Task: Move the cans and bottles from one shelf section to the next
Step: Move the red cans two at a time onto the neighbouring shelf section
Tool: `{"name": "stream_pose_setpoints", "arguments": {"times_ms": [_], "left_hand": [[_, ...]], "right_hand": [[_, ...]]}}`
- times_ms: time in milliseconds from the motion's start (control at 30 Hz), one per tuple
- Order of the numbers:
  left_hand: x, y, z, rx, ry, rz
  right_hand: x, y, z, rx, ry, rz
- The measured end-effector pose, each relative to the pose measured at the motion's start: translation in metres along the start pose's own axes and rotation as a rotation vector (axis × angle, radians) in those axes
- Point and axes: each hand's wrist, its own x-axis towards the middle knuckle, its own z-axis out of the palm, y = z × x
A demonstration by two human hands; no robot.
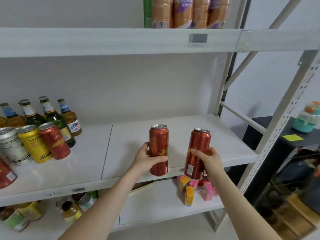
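while over the white right shelf section point(216, 135): left hand point(147, 160) wrapped round upright tall red aluminium can point(159, 144), right hand point(207, 157) gripping a tilted second red can point(197, 148).

The right shelf section point(199, 129) lies bare from near edge to far wall, open to a hand. On the left section, cans point(32, 142) and bottles point(52, 116) crowd the far-left part; the upper shelf point(121, 40) caps headroom.

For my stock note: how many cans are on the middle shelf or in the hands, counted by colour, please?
Red cans: 4, one in the left hand, one in the right hand, one standing in the group, one cut off at the left edge
Yellow can: 1
Silver can: 1
Total: 6
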Motion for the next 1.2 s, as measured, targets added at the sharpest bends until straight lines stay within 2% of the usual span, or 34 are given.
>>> {"name": "stream_pose_setpoints", "arguments": {"times_ms": [367,567,767,1200], "left_hand": [[0.027,0.022,0.159,-0.029,0.039,-0.025],[0.047,0.034,0.223,-0.04,0.065,-0.033],[0.096,0.044,0.242,0.011,0.083,-0.037],[0.214,0.045,0.234,0.041,0.114,0.015]], "right_hand": [[0.063,-0.027,-0.14,-0.068,-0.077,-0.022],[0.1,-0.034,-0.189,-0.077,-0.115,-0.027],[0.159,-0.035,-0.194,-0.027,-0.126,-0.019],[0.286,-0.029,-0.156,0.042,-0.143,-0.062]]}}
